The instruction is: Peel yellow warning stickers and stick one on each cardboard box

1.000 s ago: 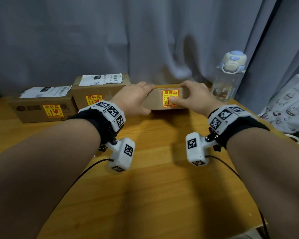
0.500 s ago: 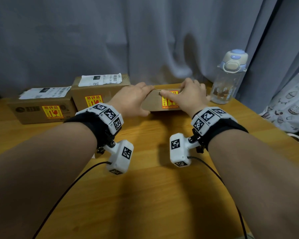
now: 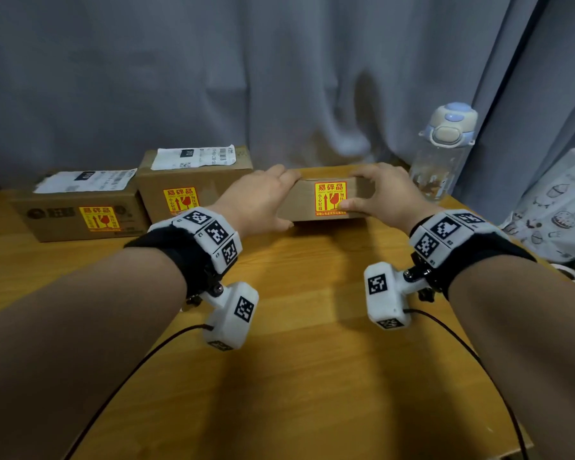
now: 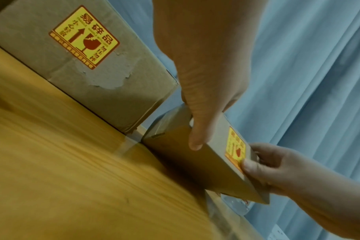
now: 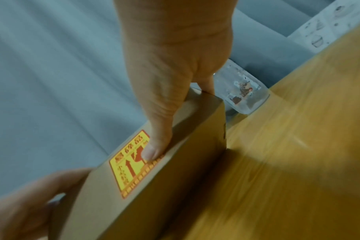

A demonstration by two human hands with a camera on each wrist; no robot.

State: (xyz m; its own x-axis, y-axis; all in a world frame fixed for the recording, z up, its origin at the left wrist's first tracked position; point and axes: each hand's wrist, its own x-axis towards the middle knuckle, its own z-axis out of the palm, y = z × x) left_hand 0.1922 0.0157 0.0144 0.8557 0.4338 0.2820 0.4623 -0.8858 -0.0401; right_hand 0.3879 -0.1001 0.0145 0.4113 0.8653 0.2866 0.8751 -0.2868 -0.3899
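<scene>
**Third sticker on, both hands on the box**

Closest to me is bare table (image 3: 296, 376), with the wrist cables trailing over it. Past that, my left hand (image 3: 259, 200) grips the left end of the small box (image 3: 299, 204), fingers over the top, thumb on the front. My right hand (image 3: 385, 197) clamps the other end the same way, and its thumb (image 5: 154, 146) presses the lower right corner of the sticker (image 3: 330, 198) on the front face. The box sits on the table near the back edge, just beside the middle box (image 3: 193, 180); the left box (image 3: 77, 210) lies further left. Both already carry stickers.

The risks, as I judge them: the thumb covers only one corner, so the other edges may lift if I let go without rubbing them down. Pressing hard could shove this light box back toward the curtain (image 3: 279, 78), or sideways into the bottle (image 3: 442, 154) just right of it, which could tip over.
</scene>
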